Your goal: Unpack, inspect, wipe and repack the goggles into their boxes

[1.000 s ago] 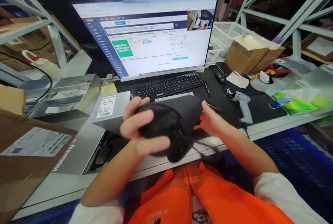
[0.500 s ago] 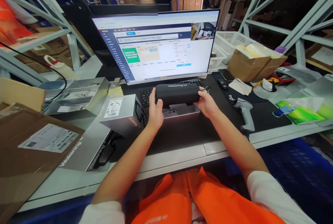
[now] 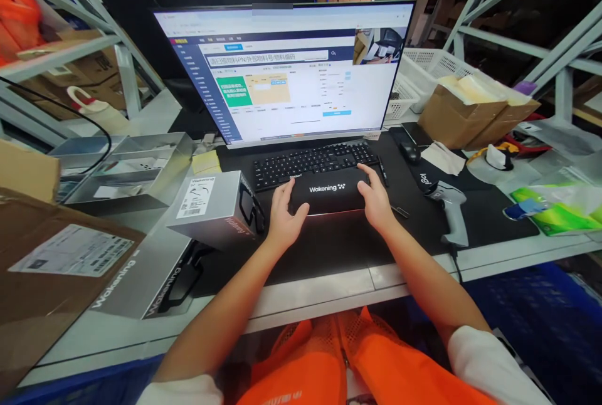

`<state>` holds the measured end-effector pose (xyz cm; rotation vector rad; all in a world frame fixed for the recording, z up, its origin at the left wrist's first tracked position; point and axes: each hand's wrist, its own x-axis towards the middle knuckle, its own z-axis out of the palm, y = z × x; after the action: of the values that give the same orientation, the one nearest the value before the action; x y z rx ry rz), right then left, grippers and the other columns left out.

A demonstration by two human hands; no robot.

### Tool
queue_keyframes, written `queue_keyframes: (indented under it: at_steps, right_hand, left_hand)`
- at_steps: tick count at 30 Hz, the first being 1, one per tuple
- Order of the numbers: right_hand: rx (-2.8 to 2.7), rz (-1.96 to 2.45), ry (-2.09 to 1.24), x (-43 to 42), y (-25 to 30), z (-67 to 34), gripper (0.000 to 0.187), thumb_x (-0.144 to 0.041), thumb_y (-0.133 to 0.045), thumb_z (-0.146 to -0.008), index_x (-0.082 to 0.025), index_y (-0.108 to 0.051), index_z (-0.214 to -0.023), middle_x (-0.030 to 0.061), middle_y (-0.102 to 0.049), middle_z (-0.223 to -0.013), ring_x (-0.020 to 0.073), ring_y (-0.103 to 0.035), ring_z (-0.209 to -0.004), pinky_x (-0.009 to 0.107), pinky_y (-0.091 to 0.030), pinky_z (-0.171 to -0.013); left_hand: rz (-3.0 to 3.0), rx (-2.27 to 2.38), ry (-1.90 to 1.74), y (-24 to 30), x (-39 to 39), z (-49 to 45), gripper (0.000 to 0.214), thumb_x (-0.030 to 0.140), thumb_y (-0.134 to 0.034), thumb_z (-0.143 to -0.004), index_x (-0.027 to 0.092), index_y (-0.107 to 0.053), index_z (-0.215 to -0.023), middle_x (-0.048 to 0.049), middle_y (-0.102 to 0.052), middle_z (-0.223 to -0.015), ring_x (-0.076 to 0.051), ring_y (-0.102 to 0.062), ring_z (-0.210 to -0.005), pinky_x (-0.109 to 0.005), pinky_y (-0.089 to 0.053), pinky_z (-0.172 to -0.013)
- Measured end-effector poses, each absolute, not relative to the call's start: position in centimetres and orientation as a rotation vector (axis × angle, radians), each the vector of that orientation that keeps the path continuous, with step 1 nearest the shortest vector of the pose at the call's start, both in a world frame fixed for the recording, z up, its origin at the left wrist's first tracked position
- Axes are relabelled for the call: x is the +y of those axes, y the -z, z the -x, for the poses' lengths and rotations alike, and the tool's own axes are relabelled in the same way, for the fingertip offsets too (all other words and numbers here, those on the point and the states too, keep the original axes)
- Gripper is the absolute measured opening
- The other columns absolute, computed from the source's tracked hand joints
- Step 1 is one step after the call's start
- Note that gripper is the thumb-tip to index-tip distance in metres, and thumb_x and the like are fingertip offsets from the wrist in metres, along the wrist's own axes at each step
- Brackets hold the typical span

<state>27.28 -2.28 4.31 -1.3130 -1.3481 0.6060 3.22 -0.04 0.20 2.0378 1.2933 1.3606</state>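
A black glasses case with white "Wakening" lettering lies low over the desk in front of the keyboard. It seems to sit in an open grey box, of which only a thin front edge shows beneath it. My left hand is closed around the left end, its thumb over the near edge. My right hand holds the right end between thumb and fingers. To the left stands a grey Wakening box with glasses pictured on its end. Another Wakening box lies nearer me.
Behind the case are a keyboard and a monitor. A barcode scanner and a mouse lie to the right. At far left are a cardboard box and an open grey box. A person stands beyond the monitor.
Both hands have lowered the glasses case towards me and tipped its lettering upward. The keyboard behind it shows more fully, and the grey box beneath is now mostly covered.
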Motion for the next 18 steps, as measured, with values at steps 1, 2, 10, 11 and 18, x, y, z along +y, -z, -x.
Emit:
queue_keyframes:
  at_steps: [1,2,10,11,18]
  right_hand:
    - [-1.367,1.305,-0.61,-2.6,-4.4,-27.1,0.049,-0.039,-0.048,-0.092,-0.02,-0.053,-0.137,0.0116,-0.056,-0.147,0.0257,-0.05,-0.138,0.044,-0.036,-0.119]
    - [-1.385,1.296,-0.622,-2.8,-4.6,-26.9,0.049,-0.039,-0.045,-0.094,-0.021,-0.053,-0.138,0.0113,-0.056,-0.148,0.0253,-0.049,-0.139,0.045,-0.036,-0.12]
    - [-1.651,1.48,-0.665,-1.5,-2.8,-26.9,0.045,-0.036,-0.043,-0.098,-0.027,-0.059,-0.139,0.0083,-0.047,-0.157,0.0308,-0.028,-0.154,0.066,-0.009,-0.125]
    - [-1.697,1.481,-0.675,-1.2,-2.4,-27.1,0.045,-0.034,-0.044,-0.097,-0.026,-0.06,-0.138,0.0087,-0.042,-0.161,0.0298,-0.027,-0.155,0.062,-0.014,-0.126]
    - [-2.115,1.632,-0.357,-1.5,-3.7,-26.9,0.047,-0.046,-0.053,-0.097,-0.029,-0.061,-0.14,0.0115,-0.039,-0.163,0.0422,-0.014,-0.157,0.087,0.003,-0.109]
  left_hand:
    - [-2.031,1.291,-1.399,-0.2,-0.1,-3.2,0.062,0.033,-0.062,-0.089,0.02,-0.05,-0.148,-0.0113,-0.053,-0.132,-0.026,-0.053,-0.129,-0.046,-0.041,-0.115]
    - [-2.019,1.297,-1.446,-0.4,-0.2,-3.2,0.06,0.033,-0.062,-0.089,0.02,-0.051,-0.146,-0.0104,-0.054,-0.129,-0.025,-0.055,-0.125,-0.045,-0.043,-0.113]
    - [-2.008,1.553,-1.403,-0.2,0.2,-3.2,0.039,0.031,-0.063,-0.089,0.02,-0.068,-0.126,-0.0096,-0.058,-0.115,-0.027,-0.057,-0.117,-0.049,-0.047,-0.11]
    - [-2.029,1.552,-1.373,0.1,0.4,-3.3,0.039,0.03,-0.064,-0.088,0.019,-0.069,-0.125,-0.0121,-0.055,-0.127,-0.029,-0.054,-0.126,-0.051,-0.044,-0.113]
    - [-2.475,1.429,-1.255,-3.1,-2.2,-4.1,0.026,0.022,-0.058,-0.092,0.016,-0.071,-0.114,-0.0169,-0.053,-0.145,-0.038,-0.038,-0.147,-0.061,-0.04,-0.116]
